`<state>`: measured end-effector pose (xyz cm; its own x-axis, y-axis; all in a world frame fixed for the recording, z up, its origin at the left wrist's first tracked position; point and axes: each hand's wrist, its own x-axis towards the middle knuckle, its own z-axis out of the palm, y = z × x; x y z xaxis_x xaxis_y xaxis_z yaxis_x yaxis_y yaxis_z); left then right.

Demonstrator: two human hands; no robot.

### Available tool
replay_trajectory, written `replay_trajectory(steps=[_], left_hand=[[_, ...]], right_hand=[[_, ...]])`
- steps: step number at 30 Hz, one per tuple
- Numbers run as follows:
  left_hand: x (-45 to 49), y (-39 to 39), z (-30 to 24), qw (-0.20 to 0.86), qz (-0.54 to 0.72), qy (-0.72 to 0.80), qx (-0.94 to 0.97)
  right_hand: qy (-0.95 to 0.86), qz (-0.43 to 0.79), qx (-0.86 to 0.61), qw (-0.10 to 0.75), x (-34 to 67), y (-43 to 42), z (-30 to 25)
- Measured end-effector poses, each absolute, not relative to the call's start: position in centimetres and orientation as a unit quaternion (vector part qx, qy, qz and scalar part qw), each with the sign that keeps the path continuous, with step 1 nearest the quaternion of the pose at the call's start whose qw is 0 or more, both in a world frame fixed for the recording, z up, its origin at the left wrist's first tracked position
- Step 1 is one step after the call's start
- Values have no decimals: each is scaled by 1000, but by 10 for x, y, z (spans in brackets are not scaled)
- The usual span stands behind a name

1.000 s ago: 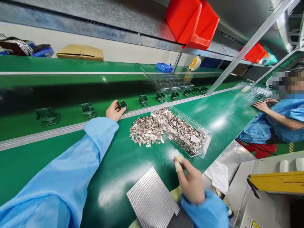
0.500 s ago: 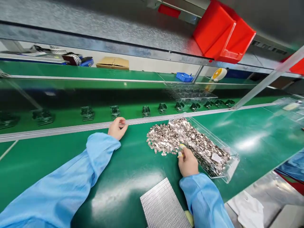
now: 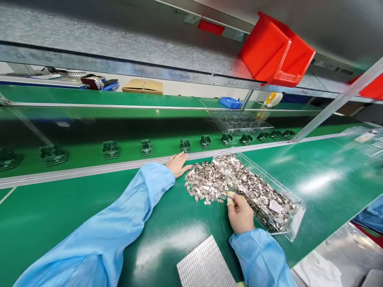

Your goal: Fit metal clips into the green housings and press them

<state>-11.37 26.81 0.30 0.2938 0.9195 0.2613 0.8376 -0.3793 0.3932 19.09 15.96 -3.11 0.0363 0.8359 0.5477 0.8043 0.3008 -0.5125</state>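
Pile (image 3: pixel 206 183) could be scattered if nudged by left hand (image 3: pixel 177 164)!
That's spread, seemingly empty; right hand (image 3: pixel 241 217) nearly pinched, hold can't be told.

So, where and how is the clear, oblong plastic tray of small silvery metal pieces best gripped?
Likely by pinching the tray at its near-end wall, from the right: that raised wall faces away from the loose silvery pile beside the far end, while the right hand is close to the left long side.

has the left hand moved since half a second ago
Yes, the left hand has moved rightward along the metal rail, nearer the clear tray of metal pieces.
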Motion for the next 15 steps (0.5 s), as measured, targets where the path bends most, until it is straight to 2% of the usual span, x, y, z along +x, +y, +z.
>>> replay_trajectory(steps=[6, 10, 15], left_hand=[[-100, 304, 0, 103, 243, 555, 789], [-118, 266, -1, 85, 303, 561, 766], [-197, 205, -6, 41, 377, 661, 648]], right_hand=[[-652, 60, -603, 455, 191, 161, -38], [-552, 168, -619, 533, 196, 159, -39], [-463, 322, -615, 551, 195, 158, -25]])
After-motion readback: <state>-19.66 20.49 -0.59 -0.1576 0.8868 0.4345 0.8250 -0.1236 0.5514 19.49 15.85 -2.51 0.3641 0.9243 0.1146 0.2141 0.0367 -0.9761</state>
